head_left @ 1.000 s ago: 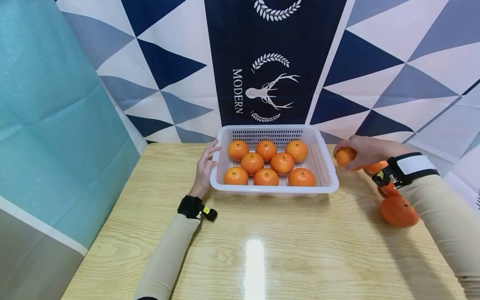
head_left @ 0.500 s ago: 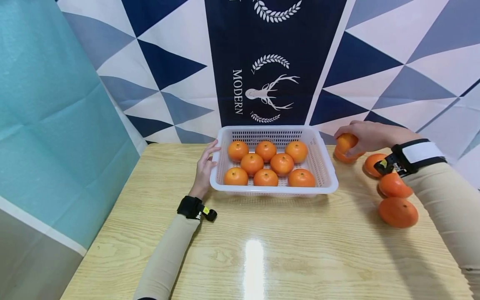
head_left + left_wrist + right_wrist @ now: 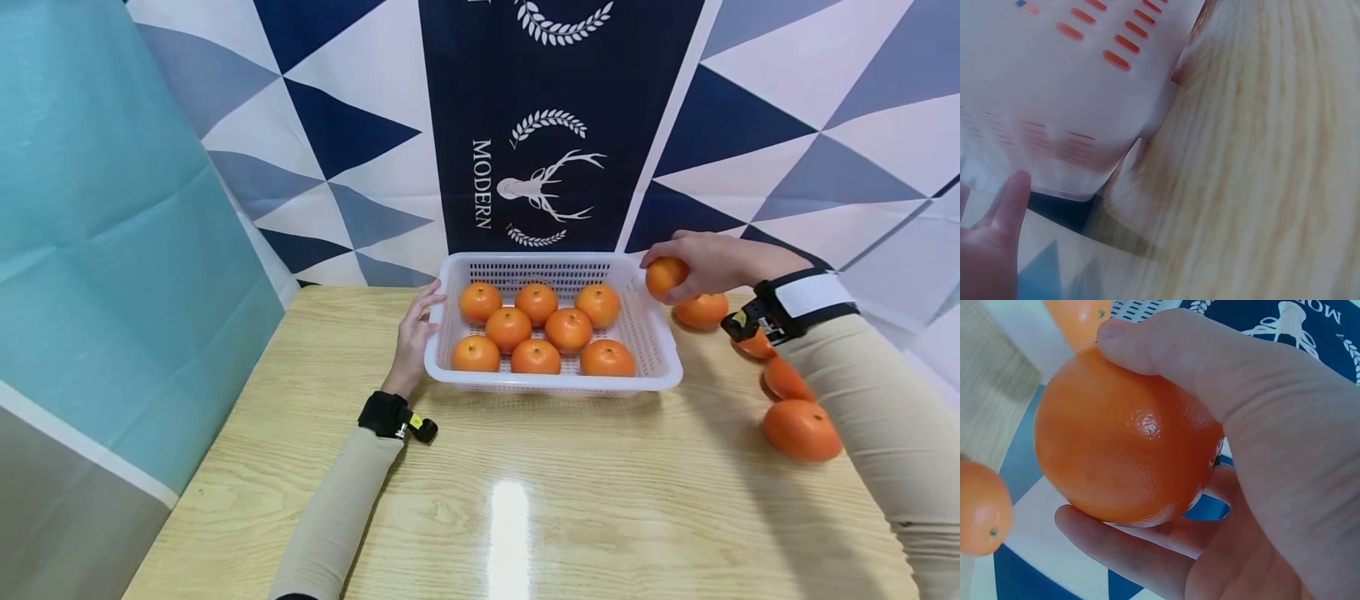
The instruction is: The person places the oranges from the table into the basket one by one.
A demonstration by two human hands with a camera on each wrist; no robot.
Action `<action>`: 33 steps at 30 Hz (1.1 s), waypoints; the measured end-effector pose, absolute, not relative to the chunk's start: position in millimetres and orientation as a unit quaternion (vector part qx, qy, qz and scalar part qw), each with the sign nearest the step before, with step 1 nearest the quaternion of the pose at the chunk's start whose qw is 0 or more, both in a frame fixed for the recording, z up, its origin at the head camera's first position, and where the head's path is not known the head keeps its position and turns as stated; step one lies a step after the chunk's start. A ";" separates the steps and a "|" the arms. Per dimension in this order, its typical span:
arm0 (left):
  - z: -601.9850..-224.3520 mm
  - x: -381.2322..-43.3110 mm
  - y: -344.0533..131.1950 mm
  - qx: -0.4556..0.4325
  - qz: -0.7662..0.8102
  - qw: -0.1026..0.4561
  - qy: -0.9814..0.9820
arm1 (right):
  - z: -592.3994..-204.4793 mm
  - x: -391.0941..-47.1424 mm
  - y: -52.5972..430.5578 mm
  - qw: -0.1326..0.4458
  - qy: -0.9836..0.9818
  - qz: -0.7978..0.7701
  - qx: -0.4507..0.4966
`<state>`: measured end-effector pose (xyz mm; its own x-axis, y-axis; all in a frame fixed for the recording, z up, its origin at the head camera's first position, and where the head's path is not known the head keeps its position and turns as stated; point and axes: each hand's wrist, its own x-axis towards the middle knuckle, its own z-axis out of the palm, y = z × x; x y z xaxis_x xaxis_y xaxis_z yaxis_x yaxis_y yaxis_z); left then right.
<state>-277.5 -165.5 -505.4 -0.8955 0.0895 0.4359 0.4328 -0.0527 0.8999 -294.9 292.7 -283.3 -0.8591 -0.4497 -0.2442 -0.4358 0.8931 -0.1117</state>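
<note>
At the far left hung a teal cloth (image 3: 105, 192), beside the counter (image 3: 615, 500), which had a wood-grain top. The left sleeve (image 3: 330, 517) was beige, with a black strap (image 3: 382, 414) at the wrist carrying a small device. The left hand (image 3: 410, 342) was spread, its fingers extended against the left end of the white basket (image 3: 555, 381), without a grip on any fruit. The basket stood upright on the counter and contained eight oranges (image 3: 508, 330): three along the far side, two in the middle, three along the near side. Behind it was a patterned cloth (image 3: 390, 92) of triangles, with a dark panel (image 3: 551, 75) bearing a deer head and the word MODERN. The right hand (image 3: 708, 262) was pinching a single orange (image 3: 666, 277) between thumb and fingers at the basket's far right corner; contact with the rim could not be determined. Right of the basket, four loose oranges (image 3: 802, 430) lay on the counter in a slanting line, some partly hidden by the right sleeve (image 3: 862, 433) and its strap (image 3: 795, 307).
</note>
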 end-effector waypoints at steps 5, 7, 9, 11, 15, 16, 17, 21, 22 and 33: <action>-509.1 -280.9 -165.4 -0.186 -0.698 0.119 -0.681 | -281.8 -298.6 279.8 0.136 0.963 -0.029 -0.232; -524.7 -294.6 -169.1 -0.181 -0.703 0.113 -0.679 | -281.0 -300.6 274.6 0.138 0.962 -0.028 -0.235; -539.0 -306.5 -172.6 -0.175 -0.707 0.103 -0.677 | -279.6 -302.5 268.8 0.140 0.961 -0.028 -0.238; -550.4 -315.8 -175.4 -0.170 -0.711 0.096 -0.676 | -278.3 -304.8 262.6 0.141 0.960 -0.023 -0.239; -551.9 -317.0 -176.5 -0.178 -0.712 0.094 -0.673 | -275.3 -309.9 249.4 0.146 0.957 -0.027 -0.249; -552.5 -317.4 -176.7 -0.178 -0.712 0.094 -0.672 | -274.8 -311.2 246.0 0.149 0.956 -0.029 -0.252; -552.4 -317.2 -176.9 -0.178 -0.713 0.094 -0.671 | -274.3 -312.4 242.5 0.152 0.955 -0.032 -0.254; -558.8 -322.0 -180.2 -0.172 -0.719 0.090 -0.667 | -273.0 -316.3 225.9 0.161 0.951 -0.036 -0.262; -558.4 -321.5 -180.4 -0.172 -0.718 0.092 -0.668 | -272.8 -317.0 221.4 0.163 0.950 -0.037 -0.264; -508.7 -282.1 -166.5 -0.180 -0.691 0.119 -0.690 | -272.5 -320.5 178.2 0.162 0.940 -0.046 -0.297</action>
<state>-282.1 -166.5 -508.7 -0.9064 0.0841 0.4140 0.4139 -0.0190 0.9101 -320.5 178.2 -272.5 -0.7717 -0.5726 -0.2770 -0.5431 0.8198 -0.1816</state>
